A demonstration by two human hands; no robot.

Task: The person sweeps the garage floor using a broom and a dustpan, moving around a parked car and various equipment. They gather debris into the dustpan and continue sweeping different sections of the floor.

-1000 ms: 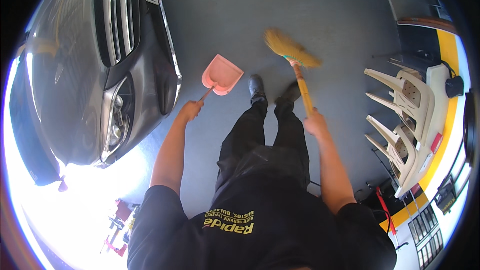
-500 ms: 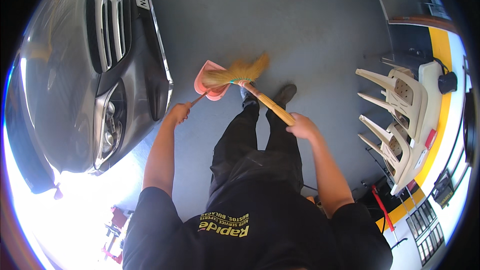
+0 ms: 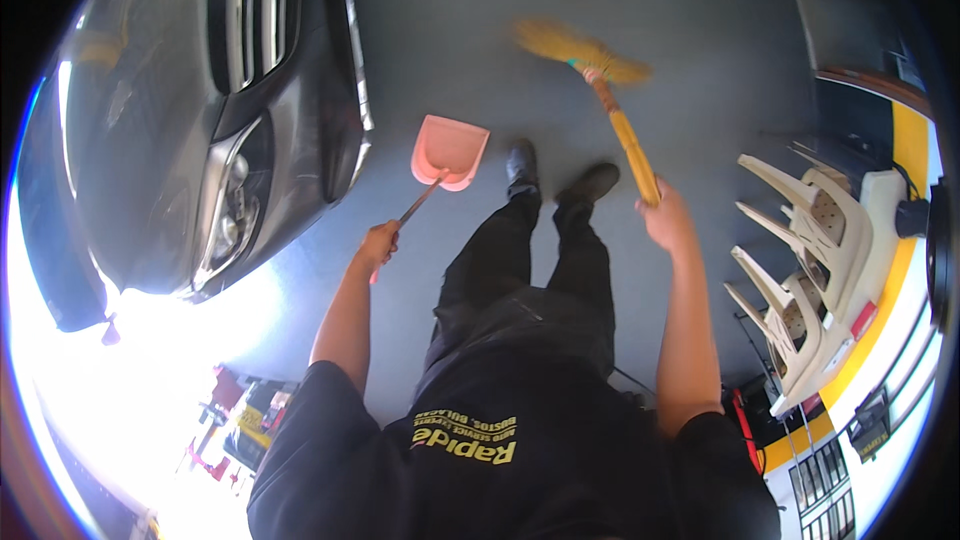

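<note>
My left hand (image 3: 379, 242) is closed round the handle of a pink dustpan (image 3: 450, 148). The pan lies over the grey floor, left of my shoes, with its wide mouth pointing away from me. In my right hand (image 3: 668, 218) is the yellow handle of a soft straw broom (image 3: 625, 140), gripped near its end. Its bristle head fans out ahead of my feet, a little blurred, well apart from the dustpan. I cannot tell whether the bristles touch the floor.
A dark grey car (image 3: 150, 130) stands close on the left, its front bumper facing the floor area. Stacked cream plastic chairs (image 3: 815, 230) are at the right by a yellow and white wall. A red bar (image 3: 745, 427) shows behind my right arm.
The broom has swung away from the dustpan, forward and to the right, and no longer covers it. The dustpan has shifted slightly right in the view and turned.
</note>
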